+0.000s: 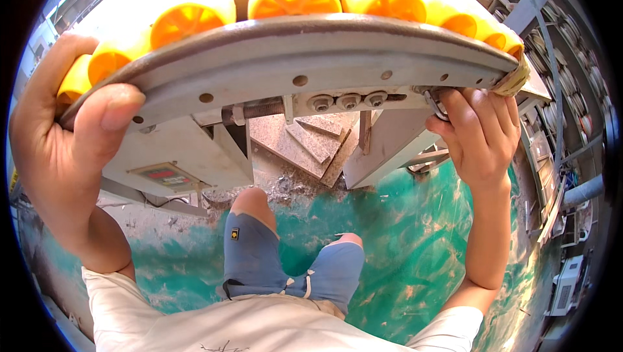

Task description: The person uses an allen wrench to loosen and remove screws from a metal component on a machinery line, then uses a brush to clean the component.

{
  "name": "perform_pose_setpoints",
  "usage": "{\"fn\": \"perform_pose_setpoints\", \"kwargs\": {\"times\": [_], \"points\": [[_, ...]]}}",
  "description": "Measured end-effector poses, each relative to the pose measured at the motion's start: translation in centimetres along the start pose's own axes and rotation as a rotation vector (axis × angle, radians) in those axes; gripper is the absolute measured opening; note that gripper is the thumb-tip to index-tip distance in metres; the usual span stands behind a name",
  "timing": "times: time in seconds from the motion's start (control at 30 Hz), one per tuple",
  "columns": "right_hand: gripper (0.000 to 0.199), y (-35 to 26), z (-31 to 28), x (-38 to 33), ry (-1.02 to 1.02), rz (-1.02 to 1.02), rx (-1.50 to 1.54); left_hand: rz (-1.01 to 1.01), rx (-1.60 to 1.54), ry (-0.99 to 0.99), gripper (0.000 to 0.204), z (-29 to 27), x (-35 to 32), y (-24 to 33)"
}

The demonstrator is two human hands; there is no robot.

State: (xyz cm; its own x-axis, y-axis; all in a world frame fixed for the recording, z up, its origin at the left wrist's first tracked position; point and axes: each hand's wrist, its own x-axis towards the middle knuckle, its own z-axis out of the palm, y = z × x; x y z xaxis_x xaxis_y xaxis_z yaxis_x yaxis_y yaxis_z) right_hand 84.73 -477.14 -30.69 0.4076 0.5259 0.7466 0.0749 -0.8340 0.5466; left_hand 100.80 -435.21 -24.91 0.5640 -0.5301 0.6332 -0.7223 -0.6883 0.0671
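Observation:
A grey metal rail [259, 60] with a row of yellow rollers [295, 0] along its top spans the view in front of me. My left hand [71, 118] wraps round its left end, thumb on the front face and fingers behind by the end rollers. Under the rail's right part, my right hand [480, 128] is closed on a small shiny metal piece [436, 104]; the fingers hide most of it, so its kind cannot be made out. Just left of that hand are several bolts with washers [348, 101] in a slotted bracket. A threaded rod [259, 109] lies further left.
Below the rail stands a machine body with a small control panel [165, 175] at left. Boards [308, 144] lie in its dusty gap. My knees are near it, above a green, worn floor [415, 235]. Shelves [564, 60] of stacked things line the right side.

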Motion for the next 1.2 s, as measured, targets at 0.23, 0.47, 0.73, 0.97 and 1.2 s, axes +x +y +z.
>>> {"fn": "perform_pose_setpoints", "kwargs": {"times": [0.23,0.47,0.73,0.97,1.2], "points": [[0.037,-0.8,1.1,-0.8,0.097,0.007,-0.136,-0.020,-0.010,-0.071,0.087,-0.7,0.1,0.3],[0.031,-11.7,7.1,-0.4,0.533,1.288,0.396,-0.092,-0.116,0.115,0.079,1.2,-0.4,3.0],[0.026,-11.8,3.2,-7.1,0.299,0.599,0.352,0.076,-0.026,0.091,0.069,0.1,1.4,5.4],[0.014,-6.0,0.1,-4.0,0.025,0.591,0.240,0.015,-0.048,0.056,0.064,0.2,1.4,5.1],[0.019,-3.3,-0.4,-2.6,-0.068,0.356,0.142,0.062,0.029,0.179,0.056,0.2,1.6,5.1]]}}
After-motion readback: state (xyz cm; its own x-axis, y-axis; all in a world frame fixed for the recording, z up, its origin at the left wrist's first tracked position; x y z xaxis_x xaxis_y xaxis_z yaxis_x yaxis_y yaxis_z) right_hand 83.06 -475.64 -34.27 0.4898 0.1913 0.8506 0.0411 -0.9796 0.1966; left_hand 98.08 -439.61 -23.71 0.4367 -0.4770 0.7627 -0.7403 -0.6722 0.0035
